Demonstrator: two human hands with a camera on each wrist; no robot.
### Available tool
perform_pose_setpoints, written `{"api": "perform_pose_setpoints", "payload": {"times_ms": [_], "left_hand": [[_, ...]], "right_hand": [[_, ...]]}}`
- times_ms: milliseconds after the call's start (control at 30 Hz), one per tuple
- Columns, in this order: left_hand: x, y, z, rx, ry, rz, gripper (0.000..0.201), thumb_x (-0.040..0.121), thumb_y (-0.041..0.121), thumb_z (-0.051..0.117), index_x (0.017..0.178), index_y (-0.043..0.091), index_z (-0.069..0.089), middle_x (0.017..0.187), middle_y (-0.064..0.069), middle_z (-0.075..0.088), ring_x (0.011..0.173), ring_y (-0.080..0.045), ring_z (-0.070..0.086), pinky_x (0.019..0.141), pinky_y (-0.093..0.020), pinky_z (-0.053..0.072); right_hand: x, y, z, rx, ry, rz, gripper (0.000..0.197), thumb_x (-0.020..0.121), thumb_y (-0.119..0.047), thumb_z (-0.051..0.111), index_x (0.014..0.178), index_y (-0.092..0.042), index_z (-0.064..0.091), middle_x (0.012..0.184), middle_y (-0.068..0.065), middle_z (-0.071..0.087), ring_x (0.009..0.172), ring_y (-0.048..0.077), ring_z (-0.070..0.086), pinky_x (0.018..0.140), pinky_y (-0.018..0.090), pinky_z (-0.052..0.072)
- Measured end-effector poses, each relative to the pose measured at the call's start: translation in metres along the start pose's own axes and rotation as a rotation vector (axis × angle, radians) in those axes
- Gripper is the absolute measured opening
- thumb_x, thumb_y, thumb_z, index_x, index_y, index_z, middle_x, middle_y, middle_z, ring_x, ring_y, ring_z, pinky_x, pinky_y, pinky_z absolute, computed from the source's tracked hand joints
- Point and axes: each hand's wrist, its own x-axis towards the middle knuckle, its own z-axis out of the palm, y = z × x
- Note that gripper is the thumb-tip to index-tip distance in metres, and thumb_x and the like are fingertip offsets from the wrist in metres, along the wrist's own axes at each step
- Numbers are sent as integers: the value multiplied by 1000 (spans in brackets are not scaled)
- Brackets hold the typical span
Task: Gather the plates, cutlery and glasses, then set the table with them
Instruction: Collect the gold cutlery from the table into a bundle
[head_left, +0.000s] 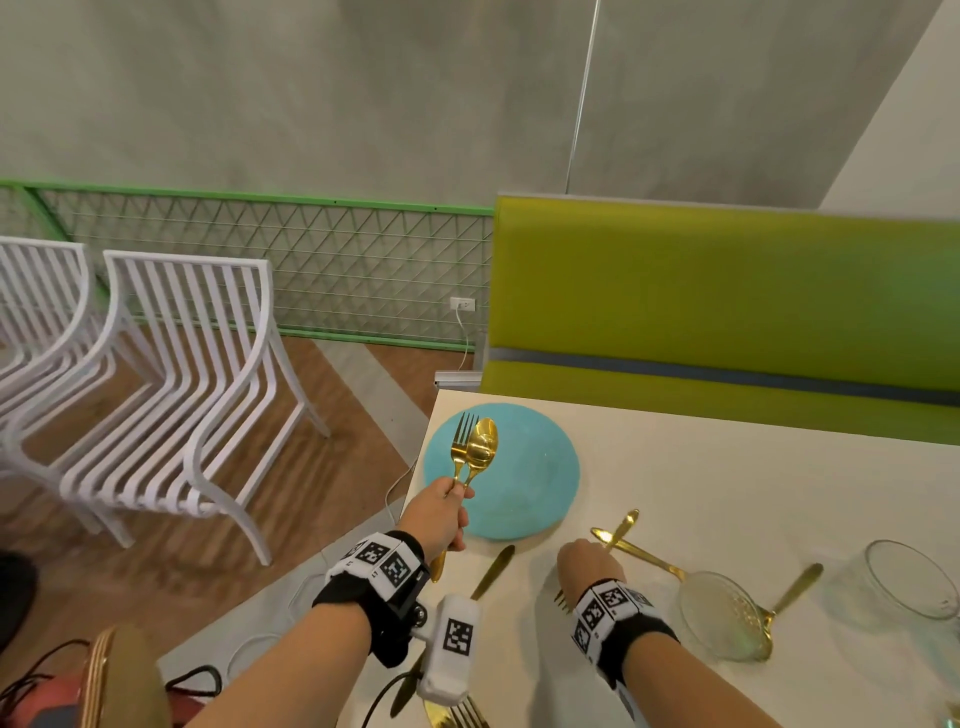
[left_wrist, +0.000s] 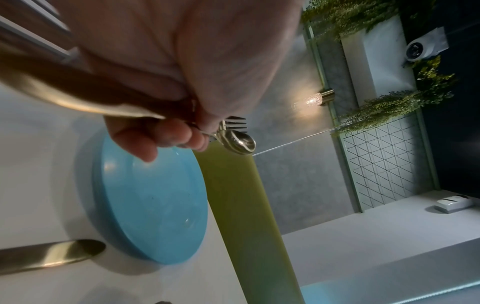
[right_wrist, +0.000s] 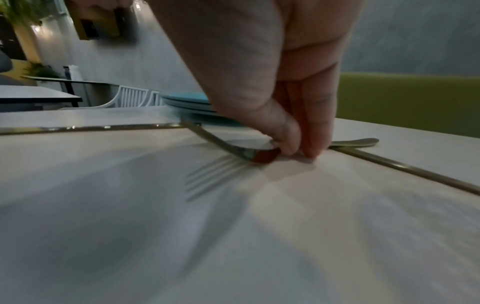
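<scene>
Gathering is under way and no place is laid: the right hand (head_left: 584, 564) pinches a fork (right_wrist: 223, 145) off the table (head_left: 727, 488), while the left hand (head_left: 441, 514), at 11 o'clock, grips a fork and spoon (head_left: 475, 447) above the plates (head_left: 524, 478). More cutlery (head_left: 644, 558) and glasses (head_left: 906, 579) lie at 3 o'clock, the rightmost cut off; the plate count is unclear.

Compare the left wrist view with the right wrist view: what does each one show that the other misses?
Only the left wrist view shows the left hand gripping a gold fork and spoon together, held above the blue plate. Only the right wrist view shows the right hand, its fingers pinching another fork low at the white table, tines shadowed below. Both share the blue plate, the table and the green bench.
</scene>
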Motion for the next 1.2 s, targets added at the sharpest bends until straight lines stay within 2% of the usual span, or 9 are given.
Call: {"api": "perform_pose_setpoints", "payload": {"times_ms": [400, 533, 633, 700, 767, 900, 1067, 1133, 1200], "left_hand": [[0, 2, -3, -1, 1, 32, 25, 101, 18, 32, 89, 14, 54, 72, -4, 47, 54, -13, 46, 60, -25, 47], [-3, 15, 1, -100, -9, 33, 25, 101, 14, 30, 86, 9, 49, 75, -9, 54, 58, -18, 54, 60, -26, 48], [-4, 29, 13, -143, -30, 60, 22, 101, 13, 29, 90, 6, 47, 79, -10, 61, 69, -20, 60, 67, -28, 49], [-6, 40, 26, -130, -49, 95, 23, 101, 14, 30, 88, 8, 48, 83, -8, 63, 78, -20, 61, 72, -28, 48], [-8, 50, 42, -105, -73, 140, 26, 100, 13, 31, 81, 11, 49, 83, -7, 62, 82, -21, 60, 75, -27, 48], [-15, 69, 79, -71, -164, 202, 28, 100, 12, 31, 77, 11, 47, 73, -7, 59, 65, -20, 58, 58, -21, 49], [-14, 78, 116, 17, -191, 232, 29, 101, 18, 28, 79, 14, 46, 64, -2, 47, 44, -12, 42, 47, -20, 40], [-9, 79, 124, 23, -185, 208, 28, 101, 18, 28, 82, 14, 48, 65, -2, 45, 48, -13, 40, 49, -22, 39], [-4, 78, 130, 24, -178, 183, 28, 101, 17, 28, 83, 15, 49, 66, -2, 44, 51, -13, 39, 50, -23, 39]], "right_hand": [[-8, 2, -12, -20, 70, -180, 34, 97, -2, 33, 125, -2, 50, 129, 18, 50, 120, 30, 52, 99, 36, 41], [-12, 5, -53, 384, 272, -135, 19, 91, -7, 48, 100, -8, 64, 109, 14, 64, 107, 27, 59, 88, 29, 44], [-19, 12, -86, 933, 378, -89, 30, 81, -2, 63, 60, -19, 53, 64, 4, 60, 68, 25, 65, 59, 22, 51], [-27, 20, -103, 1308, 334, -76, 28, 78, 3, 67, 61, -14, 54, 58, 4, 59, 49, 17, 62, 46, 16, 51], [-33, 29, -114, 1505, 266, -82, 18, 79, 2, 69, 69, -8, 59, 59, 7, 63, 44, 8, 63, 46, 16, 53], [-37, 52, -122, 1673, 171, -128, 17, 83, 2, 66, 73, -6, 55, 48, 2, 65, 41, 6, 63, 46, 17, 55], [-40, 93, -125, 1401, 198, -100, 11, 84, -10, 67, 77, -8, 59, 69, 7, 65, 49, 9, 63, 50, 20, 55], [-40, 119, -124, 1019, 242, -60, 12, 85, -20, 67, 89, -9, 66, 86, 8, 68, 68, 15, 65, 60, 24, 55], [-34, 147, -116, 507, 235, 0, 26, 88, -24, 62, 110, -10, 65, 111, 8, 66, 99, 21, 63, 82, 30, 53]]}}
